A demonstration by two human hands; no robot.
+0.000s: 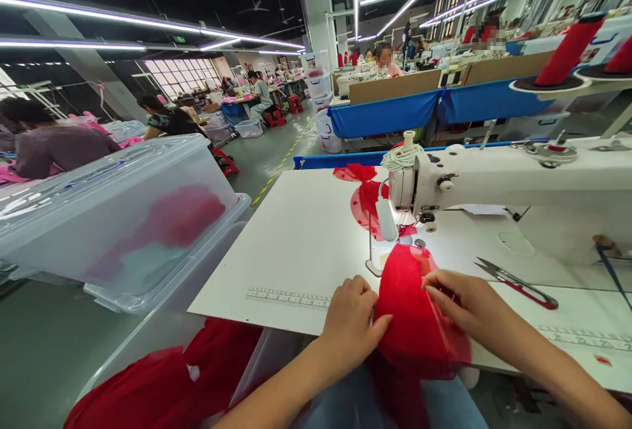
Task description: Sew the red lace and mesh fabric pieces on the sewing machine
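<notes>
A red fabric piece [412, 314] lies bunched at the near edge of the white sewing table [306, 238], just in front of the needle area of the white sewing machine [494, 182]. My left hand [351, 320] has its fingers curled and pinches the fabric's left edge. From the right, my right hand [467, 304] grips the upper right part of the fabric. More red sheer fabric [363, 195] trails out behind the machine head.
Red-handled thread snips [518, 282] lie on the table right of my hands. Clear plastic bins [118, 218] holding red cloth stand at the left, with red garments [162, 383] below. Red thread cones [567, 50] stand at the upper right. Other people sit at stations behind.
</notes>
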